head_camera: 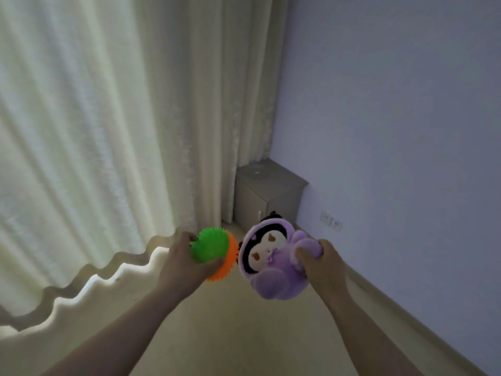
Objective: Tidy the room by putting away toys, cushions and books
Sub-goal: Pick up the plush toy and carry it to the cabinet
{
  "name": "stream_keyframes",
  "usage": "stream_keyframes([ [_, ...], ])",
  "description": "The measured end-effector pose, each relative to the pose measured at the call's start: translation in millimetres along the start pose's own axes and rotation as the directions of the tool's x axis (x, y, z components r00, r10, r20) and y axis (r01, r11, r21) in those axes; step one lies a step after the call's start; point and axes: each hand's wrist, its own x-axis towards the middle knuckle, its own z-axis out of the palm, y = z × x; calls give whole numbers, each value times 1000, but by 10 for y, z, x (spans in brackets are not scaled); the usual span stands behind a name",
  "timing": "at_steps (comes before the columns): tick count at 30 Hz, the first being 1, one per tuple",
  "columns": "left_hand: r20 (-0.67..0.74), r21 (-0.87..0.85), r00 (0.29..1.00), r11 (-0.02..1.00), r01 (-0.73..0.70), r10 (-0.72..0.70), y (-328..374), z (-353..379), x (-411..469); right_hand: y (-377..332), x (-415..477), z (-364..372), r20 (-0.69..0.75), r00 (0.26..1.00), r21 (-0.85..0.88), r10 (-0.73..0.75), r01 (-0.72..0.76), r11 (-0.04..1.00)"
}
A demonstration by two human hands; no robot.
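Bare floor (244,335) runs between the curtain (108,131) and the wall (393,104) to a grey cabinet (267,185) in the corner. The left hand (184,259) curls round a green spiky ball (210,246), with an orange spiky ball (226,267) half hidden behind it. The right hand (322,264) grips a purple plush toy (271,267) just beside them.

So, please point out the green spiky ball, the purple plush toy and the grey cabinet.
green spiky ball (210,245), head view, on its middle.
purple plush toy (267,251), head view, on its face.
grey cabinet (268,175), head view, on its top.
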Motion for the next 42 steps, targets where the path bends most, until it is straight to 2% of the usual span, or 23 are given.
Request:
stream_keyframes([
  [3,3,58,1000,998,-11,10,304,276,485,-42,584,-109,-15,1000,19,-23,23,1000],
  [6,-12,40,1000,999,-3,3,558,606,934,-61,1186,-207,-3,999,5,-34,34,999],
  [12,45,47,998,998,30,-32,690,1098,1699,162,2109,-162,-15,999,-24,43,-44,999],
  [27,167,0,985,999,32,-32,1099,2280,4440,167,4741,366,-41,997,-109,64,-69,992],
  [36,219,51,972,996,79,-88,1244,2721,5814,160,6113,756,10,989,-69,145,-144,987],
  [42,223,139,962,982,127,-156,1419,3184,6835,237,7364,1047,72,988,-50,133,-130,990],
])
